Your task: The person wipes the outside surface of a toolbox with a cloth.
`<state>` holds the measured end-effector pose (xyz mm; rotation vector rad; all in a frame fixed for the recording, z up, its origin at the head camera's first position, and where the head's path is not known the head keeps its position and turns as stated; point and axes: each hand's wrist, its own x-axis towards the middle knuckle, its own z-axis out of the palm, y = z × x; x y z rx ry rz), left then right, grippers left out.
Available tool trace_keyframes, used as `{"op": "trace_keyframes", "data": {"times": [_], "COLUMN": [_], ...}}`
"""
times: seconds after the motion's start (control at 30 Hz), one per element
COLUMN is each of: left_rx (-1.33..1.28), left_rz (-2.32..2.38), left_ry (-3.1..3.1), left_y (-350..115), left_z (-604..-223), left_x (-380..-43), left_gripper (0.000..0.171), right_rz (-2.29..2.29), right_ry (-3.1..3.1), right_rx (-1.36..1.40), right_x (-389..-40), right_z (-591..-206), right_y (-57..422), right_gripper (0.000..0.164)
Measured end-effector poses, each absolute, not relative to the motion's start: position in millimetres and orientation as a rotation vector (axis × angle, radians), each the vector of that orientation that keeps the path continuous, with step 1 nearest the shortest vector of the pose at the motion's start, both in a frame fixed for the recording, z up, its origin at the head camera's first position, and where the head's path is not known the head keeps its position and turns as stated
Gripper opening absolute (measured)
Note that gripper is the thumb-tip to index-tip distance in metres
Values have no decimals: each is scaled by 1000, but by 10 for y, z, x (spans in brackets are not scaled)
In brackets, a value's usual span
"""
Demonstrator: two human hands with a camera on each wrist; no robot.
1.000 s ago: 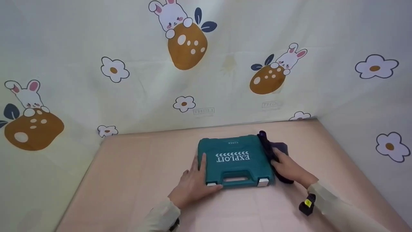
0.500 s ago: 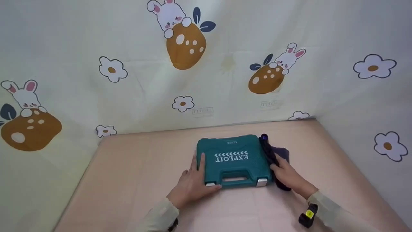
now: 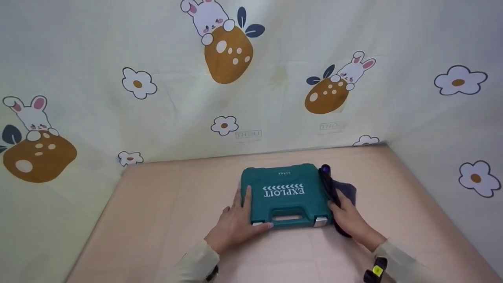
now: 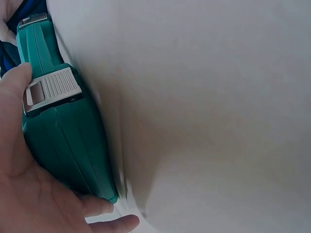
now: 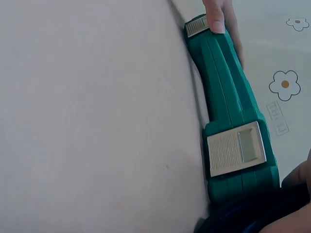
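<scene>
A teal hard plastic tool case (image 3: 287,181) lies flat on the table, white EXPLOIT lettering upside down. My left hand (image 3: 232,228) rests on its left front corner; fingers lie straight along the left side, and the thumb (image 4: 18,77) touches a metal latch (image 4: 52,91). Along the right side lies a dark navy, soft-looking item (image 3: 329,184) with a purple tip, its kind unclear. My right hand (image 3: 351,220) grips its middle, thumb on the near side. In the right wrist view the dark item (image 5: 248,213) touches the case's end; most right-hand fingers are hidden.
Pinkish cloth covers the table (image 3: 177,212). A pale curtain (image 3: 165,114) printed with rabbits and flowers rises behind and on both sides. A greyish-navy flap (image 3: 347,192) shows beyond my right hand.
My right hand has slid a little toward me along the case's right side, and the dark item has moved nearer with it. My left hand and the case stay put.
</scene>
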<state>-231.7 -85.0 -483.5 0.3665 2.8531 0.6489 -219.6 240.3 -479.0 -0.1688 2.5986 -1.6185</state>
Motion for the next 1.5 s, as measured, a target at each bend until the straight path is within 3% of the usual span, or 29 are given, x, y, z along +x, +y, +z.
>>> {"op": "trace_keyframes", "data": {"times": [0.83, 1.5], "left_rx": [363, 372], "left_rz": [684, 691], "left_ry": [2856, 2856], "left_y": [-859, -856], "left_z": [-4846, -4849], "left_x": [-2320, -2311], "left_gripper": [132, 132], "right_rz": [-1784, -1784], "right_ry": [2495, 2579], "right_rx": [-29, -26], "right_x": [-2185, -2562], "right_z": [-4723, -4231], "right_y": [2345, 2310], "right_gripper": [56, 53]}}
